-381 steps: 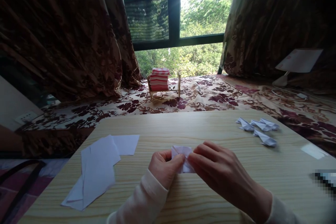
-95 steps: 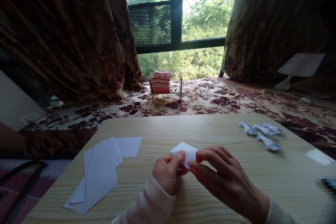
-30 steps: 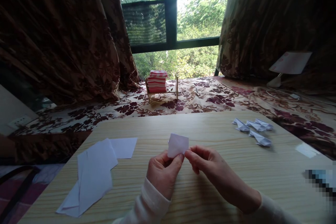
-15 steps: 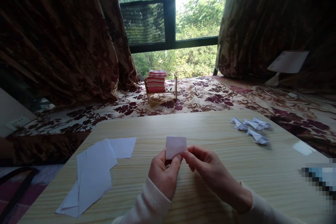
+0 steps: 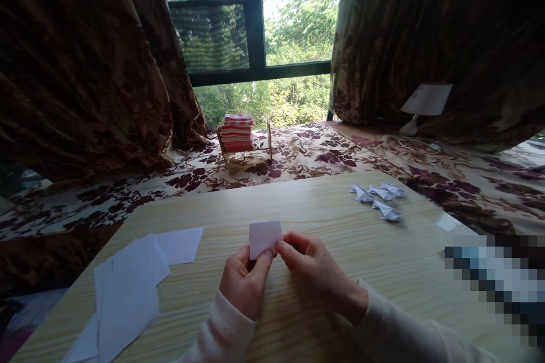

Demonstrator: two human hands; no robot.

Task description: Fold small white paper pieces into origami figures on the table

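A small folded piece of white paper [image 5: 265, 238], roughly square, is held upright above the middle of the table. My left hand [image 5: 246, 278] is closed on its lower left part, with the thumb pressed across the front near the bottom edge. At the lower right corner, my right hand [image 5: 313, 264] pinches the same paper between thumb and forefinger. The fingers behind the paper are hidden.
Several loose white paper sheets [image 5: 128, 289] lie overlapping at the table's left. Several folded paper shapes [image 5: 386, 211] sit at the back right. A pixelated object [image 5: 498, 278] is at the right edge. Behind the wooden table [image 5: 204, 317], a small rack [image 5: 244, 150] holds folded striped cloths.
The whole scene has shifted left in view as the camera turned right. Both hands keep their grip on the folded paper, with little visible change.
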